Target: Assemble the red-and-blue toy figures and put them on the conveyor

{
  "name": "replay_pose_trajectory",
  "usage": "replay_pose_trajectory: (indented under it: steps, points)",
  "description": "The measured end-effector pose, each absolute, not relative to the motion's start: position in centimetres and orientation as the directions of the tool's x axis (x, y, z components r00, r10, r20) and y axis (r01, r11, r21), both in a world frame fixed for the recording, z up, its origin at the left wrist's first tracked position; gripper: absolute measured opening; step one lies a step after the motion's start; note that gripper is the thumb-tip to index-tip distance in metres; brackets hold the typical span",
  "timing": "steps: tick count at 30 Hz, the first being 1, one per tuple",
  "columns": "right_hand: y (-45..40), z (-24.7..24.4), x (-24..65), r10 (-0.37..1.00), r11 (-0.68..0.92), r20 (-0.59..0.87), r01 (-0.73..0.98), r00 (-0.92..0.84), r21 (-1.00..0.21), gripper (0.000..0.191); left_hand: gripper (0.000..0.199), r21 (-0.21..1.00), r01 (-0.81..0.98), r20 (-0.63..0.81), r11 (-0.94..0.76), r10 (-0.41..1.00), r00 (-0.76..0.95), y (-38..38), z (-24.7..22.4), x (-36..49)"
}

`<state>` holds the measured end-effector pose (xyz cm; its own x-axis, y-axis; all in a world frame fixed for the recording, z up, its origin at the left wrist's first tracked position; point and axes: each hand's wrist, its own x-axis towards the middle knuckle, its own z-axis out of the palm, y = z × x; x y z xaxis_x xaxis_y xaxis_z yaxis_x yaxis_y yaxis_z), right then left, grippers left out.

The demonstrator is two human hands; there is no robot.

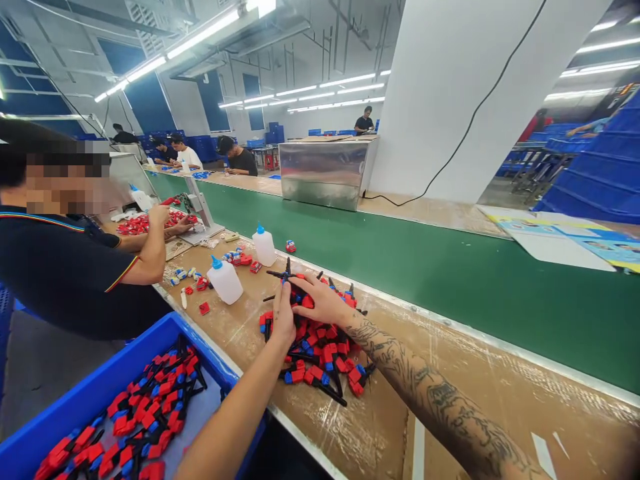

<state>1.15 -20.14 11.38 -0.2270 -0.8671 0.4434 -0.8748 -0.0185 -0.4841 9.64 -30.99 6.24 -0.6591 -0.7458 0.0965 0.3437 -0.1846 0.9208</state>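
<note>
Looks like you're gathering the pile [325,350] just right of the bin [205,343]. Your left hand [284,315] and right hand [323,301] cup its top; can't tell if either's gripping anything. Next move probably wants a firmer two-handed scoop.

Red/blue/blk pcs [327,349] in jumbled heap on brn tbl [370,433].

The toy parts [327,350] piled on my table [475,380] are red, black and blue, table's brown. Crate [100,388] is solid blue, squeeze bottles [227,285] milky white with bright blue caps [216,263], conveyor belt [425,260] plain green. My right forearm [435,390]? Dark tattoo patterns.
</note>
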Motion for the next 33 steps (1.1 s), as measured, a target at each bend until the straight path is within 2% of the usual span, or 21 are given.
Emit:
replay_pose_trajectory:
  steps: [2, 5, 10, 14, 17, 20, 21, 25, 29, 33]
  points:
    - [-19.0, 10.0, -0.3, -0.865, -0.055, 0.458, -0.866, -0.208, -0.498, 0.068, 0.04, 0.955, 0.289, 0.134, -0.073, -0.761, -0.635, -30.1, 5.5, 9.2]
    - [-17.8, 8.7, -1.7, -0.863, -0.079, 0.462, -0.85, -0.203, -0.521, 0.061, 0.032, 0.97, 0.217, 0.228, 0.107, -0.712, -0.665, -29.2, 5.4, 9.5]
    - [-17.1, 7.7, -2.8, -0.85, -0.114, 0.476, -0.804, -0.225, -0.583, 0.051, 0.02, 0.912, 0.14, 0.374, 0.385, -0.644, -0.668, -28.7, 5.9, 9.8]
    - [-17.1, 6.6, -3.3, -0.815, -0.173, 0.5, -0.699, -0.293, -0.693, 0.045, 0.022, 0.88, 0.085, 0.404, 0.468, -0.639, -0.655, -28.8, 5.4, 9.5]
    - [-17.1, 6.1, -3.7, -0.794, -0.13, 0.46, -0.628, -0.398, -0.767, 0.03, 0.019, 0.86, 0.094, 0.434, 0.501, -0.622, -0.651, -29.0, 5.0, 9.9]
    - [-17.1, 6.1, -3.9, -0.805, -0.102, 0.422, -0.603, -0.417, -0.791, 0.013, 0.011, 0.844, 0.099, 0.455, 0.528, -0.604, -0.655, -29.1, 5.1, 10.3]
    - [-17.2, 6.2, -3.8, -0.813, -0.1, 0.414, -0.603, -0.408, -0.791, 0.011, 0.01, 0.837, 0.088, 0.454, 0.54, -0.597, -0.661, -29.1, 5.3, 10.4]
    - [-17.1, 6.7, -3.7, -0.86, -0.027, 0.363, -0.677, -0.359, -0.735, 0.025, 0.009, 0.753, 0.048, 0.501, 0.656, -0.524, -0.689, -29.5, 6.2, 11.6]
    - [-15.8, 7.1, -4.6, -0.863, 0.135, 0.325, -0.795, -0.387, -0.591, 0.039, 0.024, 0.568, -0.002, 0.545, 0.823, -0.378, -0.748, -29.6, 6.7, 14.9]
    - [-12.7, 7.9, -5.2, -0.862, 0.168, 0.338, -0.841, -0.379, -0.514, 0.048, 0.072, 0.414, -0.035, 0.379, 0.91, -0.207, -0.902, -29.3, 5.9, 19.9]
